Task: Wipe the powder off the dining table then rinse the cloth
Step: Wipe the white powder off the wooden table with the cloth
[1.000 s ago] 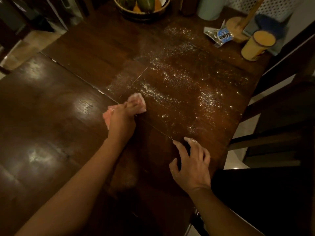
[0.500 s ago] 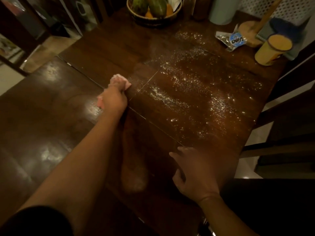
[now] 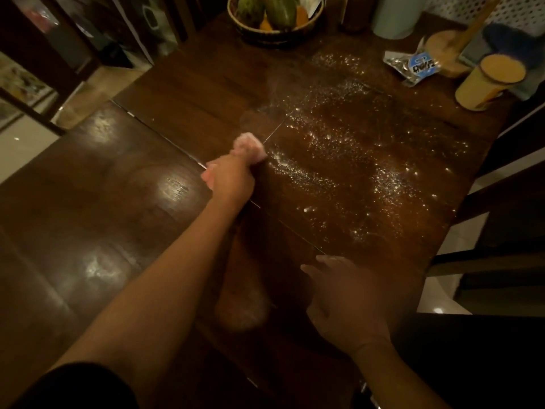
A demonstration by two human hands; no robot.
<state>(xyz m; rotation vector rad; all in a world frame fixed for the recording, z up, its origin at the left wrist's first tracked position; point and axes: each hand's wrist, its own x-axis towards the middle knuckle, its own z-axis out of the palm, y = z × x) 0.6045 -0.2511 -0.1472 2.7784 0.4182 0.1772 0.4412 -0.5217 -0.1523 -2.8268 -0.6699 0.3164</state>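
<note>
White powder [image 3: 348,160] is scattered across the right half of the dark wooden dining table [image 3: 118,208]. My left hand [image 3: 231,178] presses a pink cloth [image 3: 249,144] onto the table at the left edge of the powder patch. Part of the cloth sticks out in front of the fingers and a bit at the hand's left side. My right hand [image 3: 345,305] rests flat near the table's front right edge, fingers spread, holding nothing.
A fruit basket [image 3: 274,22] stands at the far edge. A pale cylinder [image 3: 395,16], a snack packet [image 3: 413,67], a wooden stand [image 3: 451,51] and a yellow cup [image 3: 486,84] crowd the far right corner. Dark chairs [image 3: 501,261] stand along the right side.
My left hand slid the cloth away from me and to the left, then back toward the powder's edge. My right hand stayed near the front edge.
</note>
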